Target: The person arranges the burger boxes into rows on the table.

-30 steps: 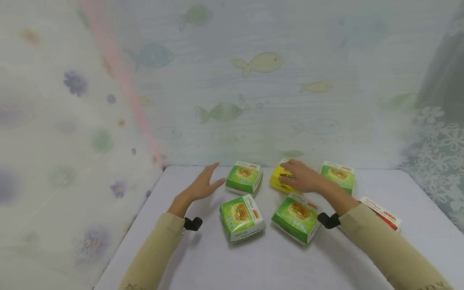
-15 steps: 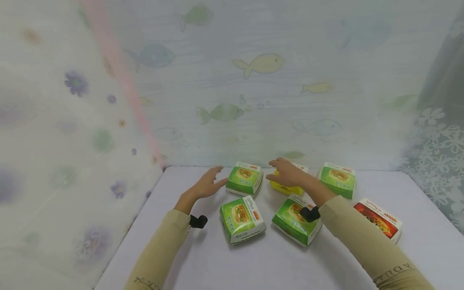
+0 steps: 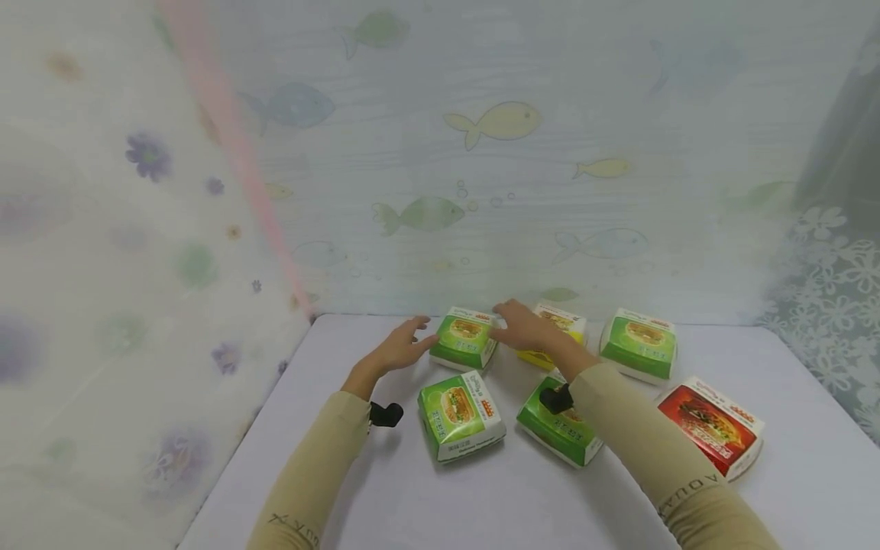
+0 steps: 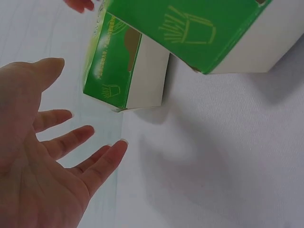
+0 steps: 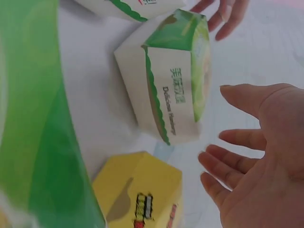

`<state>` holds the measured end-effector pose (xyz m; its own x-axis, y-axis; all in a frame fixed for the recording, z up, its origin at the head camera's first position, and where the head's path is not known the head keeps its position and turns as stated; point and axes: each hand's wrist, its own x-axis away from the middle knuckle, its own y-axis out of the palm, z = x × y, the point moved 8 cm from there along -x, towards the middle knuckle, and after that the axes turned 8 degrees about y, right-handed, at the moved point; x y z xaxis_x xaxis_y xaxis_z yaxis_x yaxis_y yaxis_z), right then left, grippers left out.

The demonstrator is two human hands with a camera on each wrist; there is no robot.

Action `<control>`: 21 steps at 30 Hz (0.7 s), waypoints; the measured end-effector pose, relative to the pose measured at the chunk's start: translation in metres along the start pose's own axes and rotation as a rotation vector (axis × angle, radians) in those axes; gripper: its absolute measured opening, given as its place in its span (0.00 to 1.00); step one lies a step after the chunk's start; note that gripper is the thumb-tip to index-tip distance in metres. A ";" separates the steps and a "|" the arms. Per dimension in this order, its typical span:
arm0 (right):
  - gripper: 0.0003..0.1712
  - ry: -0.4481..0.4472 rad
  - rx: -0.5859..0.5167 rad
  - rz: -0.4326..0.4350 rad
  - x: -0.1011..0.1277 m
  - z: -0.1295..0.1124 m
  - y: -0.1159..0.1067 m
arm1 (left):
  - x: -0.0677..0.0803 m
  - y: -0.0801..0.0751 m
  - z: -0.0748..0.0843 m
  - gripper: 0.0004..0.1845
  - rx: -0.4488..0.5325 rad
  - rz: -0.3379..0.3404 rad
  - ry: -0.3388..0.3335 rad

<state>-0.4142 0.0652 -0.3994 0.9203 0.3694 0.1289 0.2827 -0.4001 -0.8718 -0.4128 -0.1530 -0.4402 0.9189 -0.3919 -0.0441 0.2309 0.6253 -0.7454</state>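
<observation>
A green burger box (image 3: pixel 464 338) sits at the back of the white table (image 3: pixel 385 504). My left hand (image 3: pixel 410 344) is open just left of it, fingers spread, a small gap from the box (image 4: pixel 124 76). On the box's right side my right hand (image 3: pixel 514 325) hovers, also open and holding nothing. In the right wrist view the palm (image 5: pixel 259 156) faces the green box (image 5: pixel 173 97) without touching it. A yellow box (image 3: pixel 560 327) lies just behind my right wrist, also seen as the yellow box (image 5: pixel 142 194) below the green one.
Two more green boxes lie nearer me, one at the left (image 3: pixel 459 415) and one (image 3: pixel 558 431) partly under my right forearm. Another green box (image 3: pixel 639 345) and a red box (image 3: pixel 715 426) lie to the right. Patterned curtains close off the back and left.
My right hand has left the yellow box and moved left to the far green box. My left hand has crept right toward the same box.
</observation>
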 end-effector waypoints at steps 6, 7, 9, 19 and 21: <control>0.36 -0.015 -0.021 0.003 -0.009 -0.005 0.007 | -0.002 0.006 -0.005 0.35 0.044 -0.023 -0.038; 0.35 -0.011 -0.025 -0.001 -0.010 -0.005 0.009 | -0.003 0.007 -0.006 0.36 0.045 -0.034 -0.046; 0.34 -0.005 -0.024 -0.003 -0.012 -0.006 0.010 | -0.003 0.010 -0.008 0.36 0.048 -0.050 -0.062; 0.20 0.005 0.055 0.020 -0.019 -0.010 0.014 | -0.006 0.011 -0.010 0.31 0.251 -0.043 -0.133; 0.19 0.016 0.055 0.024 -0.019 -0.011 0.014 | -0.007 0.011 -0.012 0.29 0.293 -0.036 -0.142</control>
<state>-0.4250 0.0433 -0.4093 0.9309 0.3466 0.1153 0.2460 -0.3614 -0.8994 -0.4209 -0.1515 -0.4561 0.9393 -0.3318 0.0876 0.3271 0.7885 -0.5208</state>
